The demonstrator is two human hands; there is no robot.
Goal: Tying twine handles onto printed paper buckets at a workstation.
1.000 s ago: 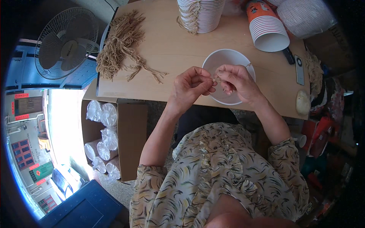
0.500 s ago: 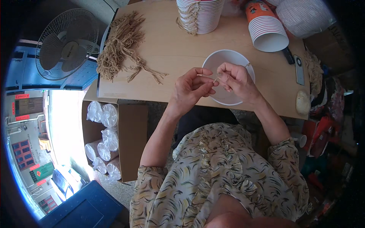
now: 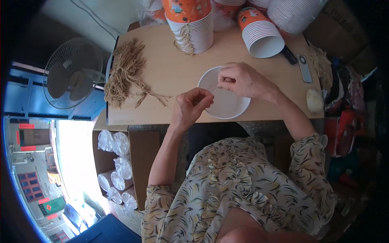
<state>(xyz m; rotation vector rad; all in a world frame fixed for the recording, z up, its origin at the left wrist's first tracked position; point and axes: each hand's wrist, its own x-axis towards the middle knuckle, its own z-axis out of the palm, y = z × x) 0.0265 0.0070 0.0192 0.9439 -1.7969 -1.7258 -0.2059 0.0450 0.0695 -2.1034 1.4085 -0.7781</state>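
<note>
A white round paper tub (image 3: 231, 104) stands at the table's front edge with its mouth facing up. My right hand (image 3: 246, 81) is over its upper part, fingers curled and thumb pressed to the fingertips. By the tub's left rim my left hand (image 3: 189, 108) is closed in a pinch, lower and nearer to me. Whatever the fingertips of each hand hold is too small to make out. A bundle of brown twine cords (image 3: 125, 77) lies on the left of the table, a few strands trailing toward my left hand.
A stack of orange-and-white paper tubs (image 3: 198, 34) with twine loops (image 3: 185, 38) on its side stands at the back. Another tub stack (image 3: 265, 42) lies tilted to its right. A phone-like device (image 3: 304, 69) and a pale round object (image 3: 314, 101) lie at the right; a fan (image 3: 73, 73) stands left.
My hands were together over the tub with a thin strand between their fingertips. Now they are apart, the left lower and to the left, the right higher. The view has shifted too.
</note>
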